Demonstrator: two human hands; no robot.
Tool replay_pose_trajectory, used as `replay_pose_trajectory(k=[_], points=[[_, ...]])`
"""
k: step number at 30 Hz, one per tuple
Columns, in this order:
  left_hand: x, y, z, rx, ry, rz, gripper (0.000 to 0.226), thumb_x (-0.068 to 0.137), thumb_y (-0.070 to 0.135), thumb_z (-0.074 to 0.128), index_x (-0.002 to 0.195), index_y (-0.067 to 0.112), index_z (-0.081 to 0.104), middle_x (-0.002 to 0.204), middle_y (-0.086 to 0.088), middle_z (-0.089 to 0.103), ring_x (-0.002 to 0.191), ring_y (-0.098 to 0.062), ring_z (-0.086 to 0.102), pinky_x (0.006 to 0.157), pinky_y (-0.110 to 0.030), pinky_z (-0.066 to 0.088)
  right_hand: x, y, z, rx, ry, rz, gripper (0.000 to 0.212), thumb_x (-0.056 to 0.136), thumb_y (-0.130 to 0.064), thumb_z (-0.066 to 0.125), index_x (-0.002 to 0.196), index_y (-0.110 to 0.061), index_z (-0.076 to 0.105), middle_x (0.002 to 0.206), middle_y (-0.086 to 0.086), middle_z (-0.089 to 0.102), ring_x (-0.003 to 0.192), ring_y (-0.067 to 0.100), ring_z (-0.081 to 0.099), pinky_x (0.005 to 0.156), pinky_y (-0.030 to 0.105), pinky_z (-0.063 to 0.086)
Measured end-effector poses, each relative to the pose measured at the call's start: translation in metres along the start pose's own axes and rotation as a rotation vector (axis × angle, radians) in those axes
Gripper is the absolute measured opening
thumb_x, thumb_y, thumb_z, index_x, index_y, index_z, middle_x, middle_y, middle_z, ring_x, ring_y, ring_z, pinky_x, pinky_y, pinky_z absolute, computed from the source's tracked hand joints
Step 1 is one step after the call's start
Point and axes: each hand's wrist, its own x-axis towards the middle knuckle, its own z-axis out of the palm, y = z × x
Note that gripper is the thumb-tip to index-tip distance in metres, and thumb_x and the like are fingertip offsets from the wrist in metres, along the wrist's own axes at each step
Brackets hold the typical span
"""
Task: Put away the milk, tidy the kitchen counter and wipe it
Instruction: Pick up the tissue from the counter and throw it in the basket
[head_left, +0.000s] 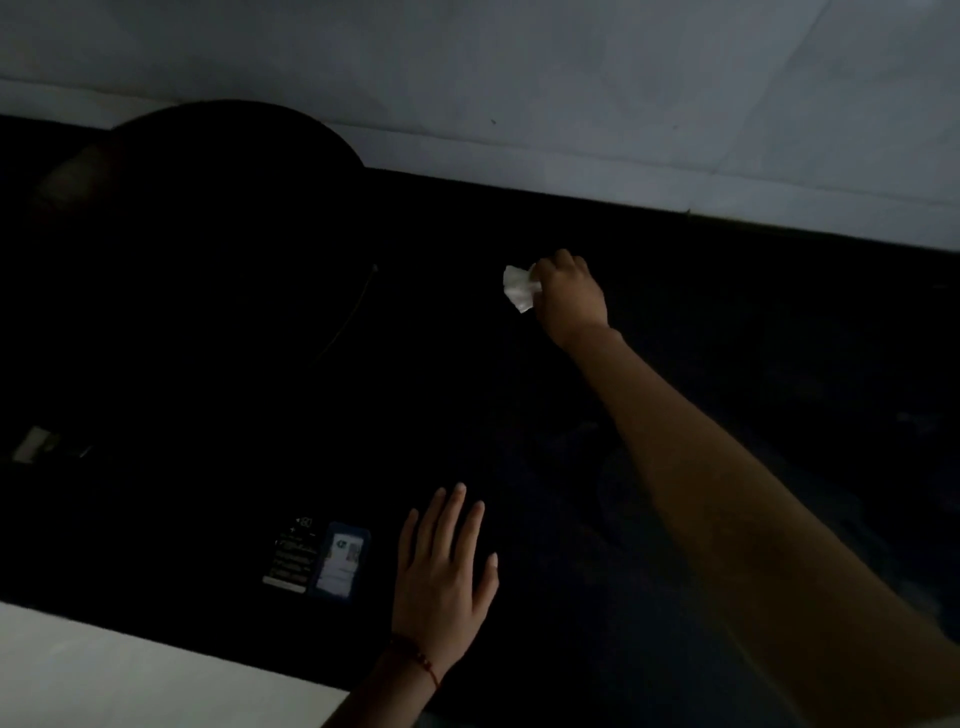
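While left hand (441, 577) lies flat, outstretched right hand (569, 293) grips tissue (518, 288)

The bench (701, 322) is very dark, almost black, and it runs across the whole picture below a pale wall. A small white wipe (519, 289) is crumpled up into a little ball. It sits far back on the bench, near the wall. The right hand (569, 296) is closed around it, and part of the wipe sticks out to the left of the fingers. The wipe looks to be touching the bench top.
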Motion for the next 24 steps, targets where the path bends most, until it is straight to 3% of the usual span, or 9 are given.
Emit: replay_pose_trajectory(k=[7, 10, 14, 19, 24], points=[[-0.001, 0.002, -0.006, -0.052, -0.040, -0.008, 0.051, 0.093, 0.045, 0.022, 0.127, 0.016, 0.048, 0.140, -0.012, 0.047, 0.133, -0.021, 0.029, 0.110, -0.042, 0.020, -0.062, 0.023, -0.041, 0.312, 0.237, 0.076, 0.022, 0.086, 0.000, 0.050, 0.100, 0.002, 0.066, 0.106, 0.023, 0.061, 0.092, 0.036, 0.061, 0.078, 0.035, 0.049], [-0.002, 0.006, -0.011, -0.062, -0.043, -0.003, 0.059, 0.094, 0.045, 0.015, 0.123, 0.013, 0.054, 0.137, -0.015, 0.049, 0.131, -0.022, 0.030, 0.111, -0.048, 0.025, -0.100, 0.031, -0.061, 0.426, 0.343, 0.126, 0.016, 0.085, -0.001, 0.052, 0.092, 0.001, 0.067, 0.095, 0.019, 0.063, 0.079, 0.027, 0.060, 0.068, 0.030, 0.051], [-0.008, 0.017, -0.020, -0.093, -0.041, 0.038, 0.063, 0.094, 0.047, 0.013, 0.122, 0.009, 0.056, 0.134, -0.018, 0.051, 0.129, -0.031, 0.042, 0.103, -0.054, 0.035, -0.182, 0.054, -0.077, 0.452, 0.421, 0.229, 0.012, 0.086, -0.003, 0.054, 0.081, 0.001, 0.064, 0.084, 0.013, 0.062, 0.068, 0.015, 0.054, 0.058, 0.014, 0.039], [-0.025, 0.056, -0.022, -0.158, -0.022, 0.227, 0.065, 0.094, 0.048, 0.015, 0.117, 0.007, 0.059, 0.127, -0.017, 0.057, 0.125, -0.024, 0.039, 0.097, -0.050, 0.044, -0.319, 0.098, -0.086, 0.517, 0.519, 0.507, 0.012, 0.084, -0.001, 0.058, 0.075, -0.007, 0.065, 0.077, 0.000, 0.058, 0.064, 0.014, 0.055, 0.054, 0.014, 0.041], [-0.060, 0.132, -0.012, -0.208, -0.094, 0.464, 0.063, 0.093, 0.048, 0.020, 0.111, 0.006, 0.063, 0.118, -0.014, 0.063, 0.113, -0.032, 0.058, 0.093, -0.045, 0.047, -0.472, 0.138, -0.092, 0.509, 0.696, 0.793, 0.015, 0.078, 0.004, 0.061, 0.076, -0.009, 0.067, 0.076, 0.000, 0.060, 0.064, 0.010, 0.056, 0.059, 0.003, 0.039]])
